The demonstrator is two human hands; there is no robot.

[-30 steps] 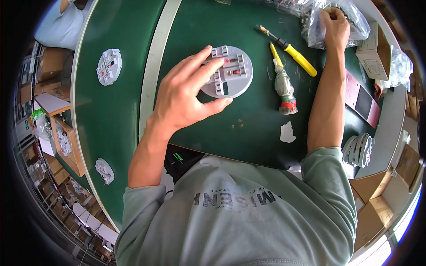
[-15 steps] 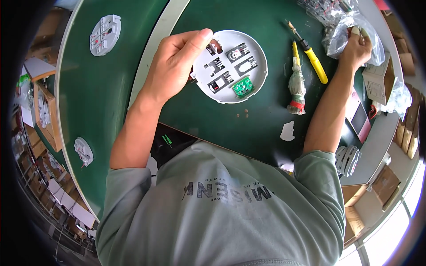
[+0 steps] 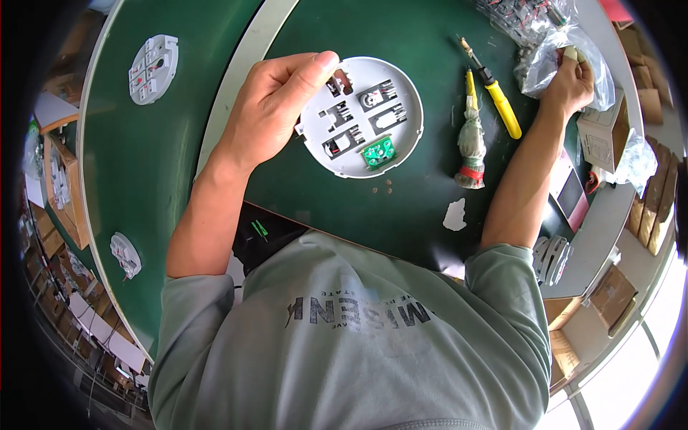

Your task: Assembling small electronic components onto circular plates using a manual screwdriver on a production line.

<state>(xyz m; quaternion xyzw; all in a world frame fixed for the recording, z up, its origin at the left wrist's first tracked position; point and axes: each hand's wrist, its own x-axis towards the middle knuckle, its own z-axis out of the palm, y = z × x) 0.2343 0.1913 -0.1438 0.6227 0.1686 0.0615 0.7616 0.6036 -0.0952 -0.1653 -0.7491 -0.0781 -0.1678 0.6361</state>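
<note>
Above the green table, my left hand (image 3: pixel 269 107) is closed on the left rim of a round white plastic housing (image 3: pixel 412 107), thumb on top. Its inner face is turned up, showing several dark slots with metal contact strips and a small green circuit board (image 3: pixel 378 153) near the lower edge. My right hand (image 3: pixel 570 89) is at a clear plastic bag (image 3: pixel 534 75) at the far right. Its fingers are bent together with pale covers on some tips, and the film hides what they pinch. Behind that bag lies another bag (image 3: pixel 527 21) of small metal parts with red bits.
Right of the housing lie a yellow-handled soldering iron (image 3: pixel 504 111) and a plastic-wrapped brush-like tool (image 3: pixel 471 150) with a red band. A white scrap (image 3: pixel 455 214) lies nearer me. Two more white housings (image 3: pixel 153 68) rest on the left table; stacked white discs (image 3: pixel 552 259) stand at right.
The whole view has shifted slightly, moving things a little left. My left hand still grips the housing. The fingertips of my right hand have drawn closer together at the bag.
</note>
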